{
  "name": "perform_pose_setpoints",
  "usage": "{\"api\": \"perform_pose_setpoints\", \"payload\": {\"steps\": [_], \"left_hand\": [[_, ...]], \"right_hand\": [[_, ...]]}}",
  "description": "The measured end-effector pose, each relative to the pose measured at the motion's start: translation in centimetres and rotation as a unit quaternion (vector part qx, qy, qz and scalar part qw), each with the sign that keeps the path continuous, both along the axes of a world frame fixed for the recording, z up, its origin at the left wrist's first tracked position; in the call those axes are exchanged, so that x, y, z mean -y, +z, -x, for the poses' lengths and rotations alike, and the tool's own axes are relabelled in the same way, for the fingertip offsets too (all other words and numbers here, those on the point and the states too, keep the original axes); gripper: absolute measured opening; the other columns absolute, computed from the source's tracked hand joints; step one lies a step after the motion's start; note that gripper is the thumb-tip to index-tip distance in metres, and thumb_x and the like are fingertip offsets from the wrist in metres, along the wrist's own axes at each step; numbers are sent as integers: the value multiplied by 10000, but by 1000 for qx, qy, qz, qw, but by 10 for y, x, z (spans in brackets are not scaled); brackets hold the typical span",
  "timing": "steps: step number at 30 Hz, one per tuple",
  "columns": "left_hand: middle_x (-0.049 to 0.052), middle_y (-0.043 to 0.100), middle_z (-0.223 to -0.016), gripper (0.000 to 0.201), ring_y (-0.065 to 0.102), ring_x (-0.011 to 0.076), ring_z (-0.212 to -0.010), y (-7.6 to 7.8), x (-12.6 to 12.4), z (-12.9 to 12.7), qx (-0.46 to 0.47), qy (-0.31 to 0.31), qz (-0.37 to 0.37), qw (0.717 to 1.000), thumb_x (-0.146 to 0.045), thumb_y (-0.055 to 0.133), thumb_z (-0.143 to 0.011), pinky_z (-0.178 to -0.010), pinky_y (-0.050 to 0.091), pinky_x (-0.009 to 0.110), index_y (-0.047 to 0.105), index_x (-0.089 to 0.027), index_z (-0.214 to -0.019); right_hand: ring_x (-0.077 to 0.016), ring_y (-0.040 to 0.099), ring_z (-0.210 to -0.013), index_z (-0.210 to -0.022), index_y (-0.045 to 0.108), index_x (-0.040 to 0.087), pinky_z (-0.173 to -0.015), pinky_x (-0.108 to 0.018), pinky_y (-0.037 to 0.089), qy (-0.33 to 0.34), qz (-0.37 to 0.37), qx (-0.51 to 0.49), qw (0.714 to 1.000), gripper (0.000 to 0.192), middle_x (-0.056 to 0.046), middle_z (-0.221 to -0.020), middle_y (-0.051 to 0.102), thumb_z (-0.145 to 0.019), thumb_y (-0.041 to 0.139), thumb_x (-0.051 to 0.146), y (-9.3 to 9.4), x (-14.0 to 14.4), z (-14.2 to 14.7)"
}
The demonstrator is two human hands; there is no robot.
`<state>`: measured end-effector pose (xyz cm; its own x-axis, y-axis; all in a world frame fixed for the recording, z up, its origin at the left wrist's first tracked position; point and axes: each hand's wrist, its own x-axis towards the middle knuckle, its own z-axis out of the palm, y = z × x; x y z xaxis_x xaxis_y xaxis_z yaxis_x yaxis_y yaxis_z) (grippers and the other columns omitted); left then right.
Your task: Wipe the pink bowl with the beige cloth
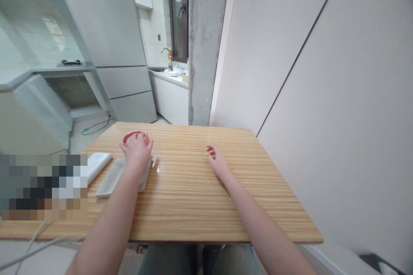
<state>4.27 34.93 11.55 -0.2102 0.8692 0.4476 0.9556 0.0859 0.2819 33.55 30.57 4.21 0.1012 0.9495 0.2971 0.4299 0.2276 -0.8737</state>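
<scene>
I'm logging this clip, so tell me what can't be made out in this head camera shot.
- Red bowl: the left hand covers its near side; contents unseen.
- Grey cloth: partly under the left forearm.
- Table, left edge: a pixelated patch hides what lies there.
- Right hand: fingers curled, palm side hidden.
- Sink counter items: too small to identify.

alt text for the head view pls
A person's left hand grips a small red round cup on a striped wooden table, above a grey folded cloth; the right hand rests on bare wood.
</scene>
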Motion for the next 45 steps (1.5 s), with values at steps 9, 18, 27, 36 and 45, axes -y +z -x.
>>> {"api": "perform_pose_setpoints", "payload": {"steps": [9,18,27,36,45], "left_hand": [[186,617,-1067,301,502,349,-1078,-25,-15,17,-71,48,62,994,-332,483,-812,-976,311,524,598,-117,-988],[109,596,-889,128,522,273,-931,-5,3,-42,-36,-215,-16,976,-283,485,-827,-913,389,423,536,-183,-766],[74,587,-904,70,505,237,-930,-22,59,-145,36,-462,44,885,-216,528,-834,-932,392,430,539,-190,-770],[67,617,-935,57,530,217,-948,-45,57,-146,4,-453,23,891,-210,576,-827,-998,376,434,556,-176,-786],[106,525,-1276,342,502,210,-1183,-7,64,-94,81,-407,-33,909,-243,448,-877,-985,438,367,508,-196,-1211]], "right_hand": [[-142,569,-803,-985,587,181,-710,-290,470,8,-2,29,1000,306,-59,-986,616,-727,425,159,0,1,-1],[-161,598,-915,-1036,568,196,-797,-330,503,-2,44,-143,989,312,-82,-1042,621,-797,497,384,-2,-7,0],[-193,564,-1109,-1057,615,192,-1020,-363,393,-13,1,-265,964,371,-71,-1152,647,-754,559,399,3,-11,-5],[-215,616,-986,-908,683,197,-967,-368,428,-71,2,-254,965,286,-52,-1005,711,-678,528,268,-7,-14,-1],[-208,611,-1036,-955,687,194,-992,-368,417,-62,6,-226,972,307,-57,-1051,704,-721,501,265,-11,-12,-2]]}}
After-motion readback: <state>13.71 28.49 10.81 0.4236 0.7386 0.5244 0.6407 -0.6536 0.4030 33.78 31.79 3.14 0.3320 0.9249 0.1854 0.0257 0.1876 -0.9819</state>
